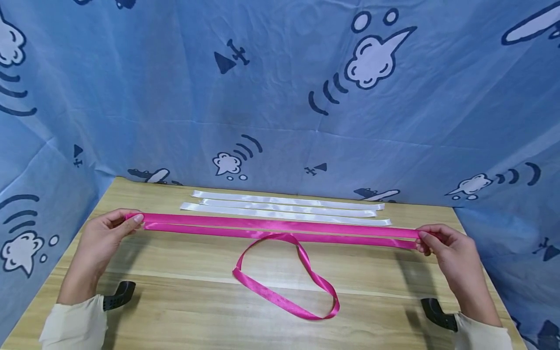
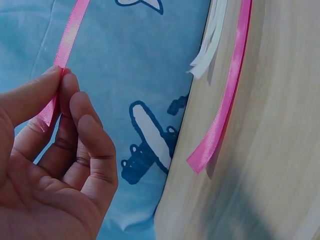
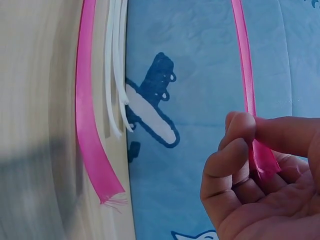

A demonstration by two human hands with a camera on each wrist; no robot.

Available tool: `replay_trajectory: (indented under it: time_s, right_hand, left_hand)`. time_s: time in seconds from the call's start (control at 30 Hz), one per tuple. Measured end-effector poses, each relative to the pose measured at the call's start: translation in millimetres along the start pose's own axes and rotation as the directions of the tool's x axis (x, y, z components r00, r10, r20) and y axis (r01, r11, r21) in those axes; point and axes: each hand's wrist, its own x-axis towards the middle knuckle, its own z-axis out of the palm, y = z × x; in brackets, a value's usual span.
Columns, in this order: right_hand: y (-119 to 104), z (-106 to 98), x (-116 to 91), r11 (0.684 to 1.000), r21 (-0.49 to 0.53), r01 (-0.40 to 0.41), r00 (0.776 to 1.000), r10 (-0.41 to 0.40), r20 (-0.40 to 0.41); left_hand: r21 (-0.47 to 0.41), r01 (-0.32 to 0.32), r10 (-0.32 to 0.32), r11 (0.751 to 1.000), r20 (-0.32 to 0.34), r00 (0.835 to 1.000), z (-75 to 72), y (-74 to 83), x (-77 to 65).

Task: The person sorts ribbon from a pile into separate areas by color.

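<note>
A pink satin ribbon stretches nearly straight between both hands, raised off the table. My left hand pinches its left end between thumb and forefinger, and in the left wrist view the short tail hangs past the fingers. My right hand pinches the other end, whose frayed tail shows below the fingertips in the right wrist view. Just nearer to me, a second pink ribbon lies straight on the table. A third pink ribbon curls in a loose loop in front of it.
Three white ribbons lie side by side near the back of the wooden table. Blue patterned cloth hangs behind and at the sides. A black curved piece juts from the left cuff, another from the right cuff.
</note>
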Motion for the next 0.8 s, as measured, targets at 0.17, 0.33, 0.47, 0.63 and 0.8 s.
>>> replay_trajectory:
  time_s: [0.17,0.33,0.47,0.63,0.8]
  right_hand:
    - [3,0,3,1.000,0.009,-0.020,1.000,0.020,0.010]
    - [7,2,5,0.999,0.004,-0.033,0.999,0.033,0.013]
    - [10,5,7,1.000,-0.004,-0.031,0.999,0.031,0.012]
    - [13,12,10,1.000,-0.024,-0.017,1.000,0.018,0.019]
    - [16,22,12,0.998,-0.053,-0.020,0.999,0.021,0.027]
  left_hand:
    - [-0.013,0.009,-0.010,1.000,-0.003,1.000,-1.6,-4.2,3.5]
    - [0.016,0.025,-0.025,1.000,-0.003,1.000,-2.2,-8.9,7.4]
    - [0.038,0.032,-0.032,0.999,0.001,0.999,-2.2,-11.9,10.5]
    - [0.096,0.022,-0.021,0.995,-0.005,1.000,1.4,-15.6,14.4]
    - [0.106,0.013,-0.013,0.994,-0.002,1.000,8.0,-18.4,17.7]
